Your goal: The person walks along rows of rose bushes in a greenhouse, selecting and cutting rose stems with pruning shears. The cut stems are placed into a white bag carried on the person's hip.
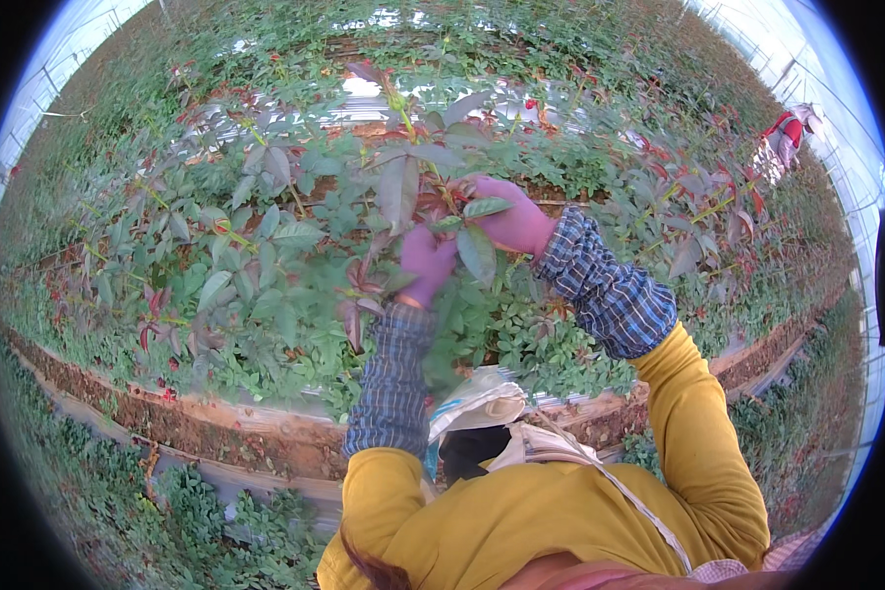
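Observation:
A tall rose stem [435,173] with dark leaves and a green bud [396,99] at its tip rises in front of me. My right hand [512,214], in a pink-purple glove, has its fingertips closed around this stem below the upper leaves. A green leaf [477,254] hangs in front of that hand. Just below and to the left, my left hand [425,258] wears a matching glove and is close under the stem. Leaves cover its fingertips, so I cannot see whether it grips anything. Checked sleeve covers [612,284] reach over both forearms.
Rose plants [251,280] fill the bed around my hands. A white bag [479,402] hangs at my waist. The bed's soil edge [265,442] runs across before me, with more plants [192,516] below left. Another person [788,136] stands among plants at far right.

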{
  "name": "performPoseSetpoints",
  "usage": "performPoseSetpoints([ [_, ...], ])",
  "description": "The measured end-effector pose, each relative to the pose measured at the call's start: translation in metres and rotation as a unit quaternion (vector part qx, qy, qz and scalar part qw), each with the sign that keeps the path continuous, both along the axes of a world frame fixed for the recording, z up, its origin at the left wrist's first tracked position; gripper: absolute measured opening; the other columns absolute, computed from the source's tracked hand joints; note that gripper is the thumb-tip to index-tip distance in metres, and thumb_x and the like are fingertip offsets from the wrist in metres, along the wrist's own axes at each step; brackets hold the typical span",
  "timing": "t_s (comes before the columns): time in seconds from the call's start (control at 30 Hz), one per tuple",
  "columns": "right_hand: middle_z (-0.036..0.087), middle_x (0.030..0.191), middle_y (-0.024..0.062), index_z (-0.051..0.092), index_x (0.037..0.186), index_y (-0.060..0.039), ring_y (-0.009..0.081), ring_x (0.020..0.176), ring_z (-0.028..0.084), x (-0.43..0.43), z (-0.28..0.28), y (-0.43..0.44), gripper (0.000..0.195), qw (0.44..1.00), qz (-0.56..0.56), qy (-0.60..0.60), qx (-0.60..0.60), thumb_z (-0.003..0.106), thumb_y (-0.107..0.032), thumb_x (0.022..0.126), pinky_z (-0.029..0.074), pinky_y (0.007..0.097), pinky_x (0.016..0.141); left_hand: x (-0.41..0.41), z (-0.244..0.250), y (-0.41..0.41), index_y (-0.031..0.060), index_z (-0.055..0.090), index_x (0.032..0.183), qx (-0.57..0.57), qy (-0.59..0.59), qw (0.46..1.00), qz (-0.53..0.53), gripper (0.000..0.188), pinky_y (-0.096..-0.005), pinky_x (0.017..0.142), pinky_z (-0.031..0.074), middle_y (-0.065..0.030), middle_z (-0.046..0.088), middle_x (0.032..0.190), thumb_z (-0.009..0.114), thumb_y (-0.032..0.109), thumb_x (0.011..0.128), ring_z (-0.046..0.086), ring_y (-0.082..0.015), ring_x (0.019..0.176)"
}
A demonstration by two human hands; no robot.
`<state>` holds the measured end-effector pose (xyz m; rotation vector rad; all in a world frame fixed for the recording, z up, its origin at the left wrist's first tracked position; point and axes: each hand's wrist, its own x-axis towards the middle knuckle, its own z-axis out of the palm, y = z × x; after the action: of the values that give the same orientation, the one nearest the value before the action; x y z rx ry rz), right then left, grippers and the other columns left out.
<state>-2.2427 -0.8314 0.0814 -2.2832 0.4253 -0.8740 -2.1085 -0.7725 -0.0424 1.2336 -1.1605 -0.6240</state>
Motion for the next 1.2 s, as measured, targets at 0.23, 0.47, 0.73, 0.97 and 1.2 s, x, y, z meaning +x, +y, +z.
performPoseSetpoints([
  [0.23, 0.063, 0.09, 0.0055, 0.06, 0.1, -0.0017, 0.0163, 0.081, 0.06, -0.02, -0.01, 0.006, 0.019, 0.969, -0.096, 0.057, 0.221, 0.062, -0.002, 0.081, 0.049, 0.0298, 0.074, -0.012, 0.005, 0.002, 0.0067, 0.066, 0.103, 0.013, -0.024, 1.0, -0.002, 0.028, -0.0358, 0.059, 0.047, -0.0105, 0.065, 0.073, 0.065, 0.018, 0.078, 0.064, -0.0237, 0.066],
  [0.47, 0.062, 0.082, 0.0047, 0.058, 0.098, 0.0011, 0.011, 0.073, 0.059, -0.038, -0.05, 0.017, 0.016, 0.821, -0.165, -0.257, 0.482, 0.064, -0.005, 0.085, 0.052, 0.027, 0.065, -0.021, 0.033, 0.006, 0.0006, 0.065, 0.097, 0.005, -0.025, 0.999, 0.022, 0.023, -0.0286, 0.061, 0.046, -0.007, 0.065, 0.074, 0.061, 0.007, 0.075, 0.059, -0.0134, 0.066],
  [0.73, 0.059, 0.085, 0.0043, 0.058, 0.091, -0.0006, 0.0144, 0.069, 0.059, -0.045, 0.053, 0.0, 0.025, 0.951, -0.099, -0.046, 0.291, 0.073, -0.017, 0.079, 0.05, 0.0294, 0.061, -0.036, 0.019, 0.002, 0.0013, 0.06, 0.078, -0.039, -0.029, 0.999, 0.011, 0.018, -0.0392, 0.058, 0.045, -0.0165, 0.06, 0.069, 0.068, 0.016, 0.074, 0.059, -0.0319, 0.061],
  [0.97, 0.06, 0.084, 0.0052, 0.059, 0.095, -0.0001, 0.0133, 0.074, 0.062, -0.047, 0.0, -0.008, 0.024, 0.969, -0.056, 0.001, 0.24, 0.072, -0.009, 0.077, 0.052, 0.0316, 0.065, -0.042, 0.04, 0.011, 0.0005, 0.063, 0.097, 0.001, -0.087, 0.994, -0.059, 0.023, -0.0336, 0.064, 0.046, -0.0161, 0.061, 0.075, 0.062, 0.01, 0.076, 0.061, -0.0228, 0.069],
  [1.2, 0.062, 0.093, 0.0071, 0.054, 0.109, 0.0014, 0.0111, 0.076, 0.059, -0.044, 0.013, 0.021, 0.029, 0.877, -0.095, -0.107, 0.458, 0.064, -0.007, 0.084, 0.054, 0.0261, 0.068, -0.03, 0.023, 0.015, 0.0004, 0.061, 0.103, -0.011, 0.006, 0.992, -0.124, 0.024, -0.0303, 0.069, 0.046, -0.0106, 0.063, 0.085, 0.056, 0.008, 0.08, 0.062, -0.0202, 0.078],
])
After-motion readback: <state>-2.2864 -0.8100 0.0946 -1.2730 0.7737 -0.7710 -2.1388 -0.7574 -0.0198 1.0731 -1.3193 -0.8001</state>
